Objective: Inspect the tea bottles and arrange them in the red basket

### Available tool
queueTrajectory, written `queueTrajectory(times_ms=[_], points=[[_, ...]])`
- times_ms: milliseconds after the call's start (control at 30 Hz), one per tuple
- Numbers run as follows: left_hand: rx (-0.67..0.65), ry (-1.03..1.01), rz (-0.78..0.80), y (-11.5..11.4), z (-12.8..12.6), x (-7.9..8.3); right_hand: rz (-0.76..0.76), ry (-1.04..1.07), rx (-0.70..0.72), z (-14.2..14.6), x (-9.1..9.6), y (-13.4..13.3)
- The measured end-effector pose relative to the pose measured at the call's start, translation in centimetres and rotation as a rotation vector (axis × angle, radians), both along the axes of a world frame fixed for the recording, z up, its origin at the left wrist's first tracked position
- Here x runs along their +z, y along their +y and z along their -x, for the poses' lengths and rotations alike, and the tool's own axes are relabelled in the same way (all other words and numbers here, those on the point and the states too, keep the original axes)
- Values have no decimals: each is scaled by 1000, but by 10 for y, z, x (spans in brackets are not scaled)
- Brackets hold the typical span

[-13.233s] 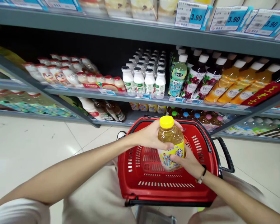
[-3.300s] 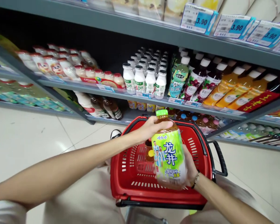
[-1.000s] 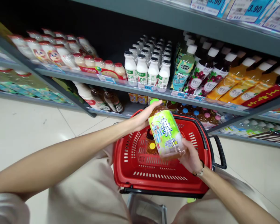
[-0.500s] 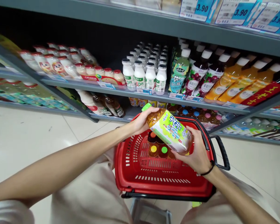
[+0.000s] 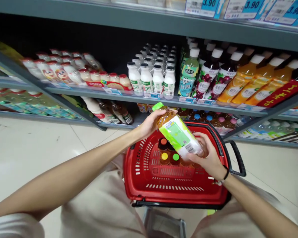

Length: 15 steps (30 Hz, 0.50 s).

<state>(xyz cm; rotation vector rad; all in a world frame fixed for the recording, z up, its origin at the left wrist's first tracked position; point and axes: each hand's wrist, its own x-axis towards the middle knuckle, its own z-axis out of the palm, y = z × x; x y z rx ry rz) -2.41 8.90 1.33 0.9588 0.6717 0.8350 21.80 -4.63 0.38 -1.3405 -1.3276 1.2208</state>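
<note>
Tilted above the basket is a tea bottle [image 5: 180, 135] with a green cap, amber liquid and a green-and-white label, its barcode side facing me. My left hand [image 5: 151, 124] is closed round its neck just below the cap. Around its base curls my right hand [image 5: 208, 155], thumb on the near side and fingers on the far side. Below it sits a red shopping basket [image 5: 173, 195] between my knees. Inside stand several bottles, among them one with a yellow cap [image 5: 164, 156], one with a green cap [image 5: 175, 157] and one with an orange cap [image 5: 163, 141]. The held bottle partly hides them.
Ahead, a grey shelf [image 5: 94, 91] carries white milk-drink bottles [image 5: 145, 79], a green juice bottle [image 5: 188, 72], grape juice bottles [image 5: 206, 77] and orange juice bottles [image 5: 248, 81]. More bottles [image 5: 121, 112] stand on the bottom shelf. The basket's black handle [image 5: 235, 158] sticks out right.
The tea bottle has been turned about its length, so the front picture has given way to the barcode side. Both hands still hold it. The view has shifted slightly.
</note>
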Motion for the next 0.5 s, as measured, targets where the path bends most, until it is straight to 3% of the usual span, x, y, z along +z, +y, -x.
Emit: queueTrajectory(times_ms=[200,300,433,500], points=[[47,187,33,4,13,-7,339,425,-33,-9,11,10],[-6,256,130,-1,12,-10,548,502,-42,-17,14,17],[-19,329,189,-12,2,-15,768,331,-23,-32,5,31],[13,371,192,-19,-5,-18,771,54,88,-39,-4,37]])
